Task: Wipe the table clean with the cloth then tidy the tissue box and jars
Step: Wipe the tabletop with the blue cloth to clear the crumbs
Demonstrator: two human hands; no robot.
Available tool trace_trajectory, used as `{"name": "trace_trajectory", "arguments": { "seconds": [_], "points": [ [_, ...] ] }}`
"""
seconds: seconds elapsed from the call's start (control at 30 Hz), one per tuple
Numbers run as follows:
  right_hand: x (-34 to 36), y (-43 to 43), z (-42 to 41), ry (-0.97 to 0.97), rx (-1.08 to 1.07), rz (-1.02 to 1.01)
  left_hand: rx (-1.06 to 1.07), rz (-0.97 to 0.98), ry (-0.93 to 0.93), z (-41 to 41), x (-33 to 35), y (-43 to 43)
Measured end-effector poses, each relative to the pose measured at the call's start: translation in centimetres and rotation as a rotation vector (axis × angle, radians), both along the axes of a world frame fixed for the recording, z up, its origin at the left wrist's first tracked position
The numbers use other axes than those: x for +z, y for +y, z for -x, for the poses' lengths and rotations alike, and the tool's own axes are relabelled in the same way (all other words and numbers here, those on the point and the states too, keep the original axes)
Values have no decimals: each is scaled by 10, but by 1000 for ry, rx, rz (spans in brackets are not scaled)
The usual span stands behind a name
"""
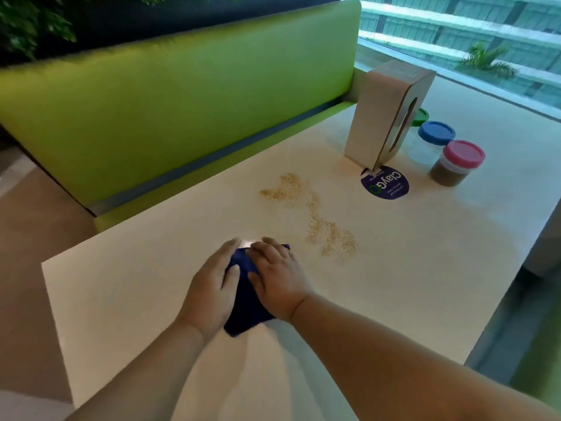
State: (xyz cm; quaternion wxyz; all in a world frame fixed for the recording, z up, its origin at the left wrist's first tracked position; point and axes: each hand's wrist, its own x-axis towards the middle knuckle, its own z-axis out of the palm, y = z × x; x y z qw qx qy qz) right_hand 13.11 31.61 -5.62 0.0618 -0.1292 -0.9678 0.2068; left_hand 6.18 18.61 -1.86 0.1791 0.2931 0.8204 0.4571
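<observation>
We have both hands laid flat on the folded dark blue cloth (246,299), which sits on the pale cream surface (121,284) near its front edge. The left hand (209,287) presses its left side and the right hand (279,278) its right side, fingers fairly straight and pinching nothing.

The trail of scattered tan grains (331,235) lies just beyond the cloth, running away toward a round dark purple sticker (385,185). As we see it, a fast sweep could fling grains off the left edge onto the lime-green padded bench (182,101) or the floor, since loose grains roll ahead of a cloth. A long push could also bump the tall beige upright tissue box (376,117). It looks narrow at the base and might tip onto the pink-lidded jar of brown contents (455,165) or the blue-lidded clear jar (434,138) beside it.

Most of the cloth is under our hands, so we cannot tell how it is folded. A green-lidded jar (422,114) shows only a sliver of lid behind the box. The sticker's small print is unreadable, and we cannot make out what the grains are.
</observation>
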Motion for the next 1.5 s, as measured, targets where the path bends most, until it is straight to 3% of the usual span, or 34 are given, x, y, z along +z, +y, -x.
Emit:
{"name": "trace_trajectory", "arguments": {
  "seconds": [0.1, 0.3, 0.5, 0.73, 0.93, 1.13, 1.2, 1.33, 1.5],
  "points": [
    [-10, -20, 15, -285, 102, -110, 41, 28, 46, -2, 6, -25],
    [-16, -3, -1, -345, -145, -122, 78, 87, 14, -15, 6, -74],
    [-8, -29, -61, -273, 184, -115, 26, 95, 36, -24, 10, -71],
    [-15, 27, -85, -330, -221, -101, -54, 113, 90, -31, 13, -72],
    [-12, -2, -135, -243, 135, -105, -110, 154, 92, -39, 13, -78],
    [-9, 52, -151, -363, -340, -154, -143, 198, 89, -44, 13, -80],
    [-4, 35, -154, -361, -232, -96, -165, 224, 104, -48, 10, -70],
    [-12, 35, -201, -277, 179, -167, -169, 238, 129, -56, 8, -38],
    [-12, 121, -200, -279, -114, -202, -182, 276, 131, -64, 3, 5]
  ]
}}
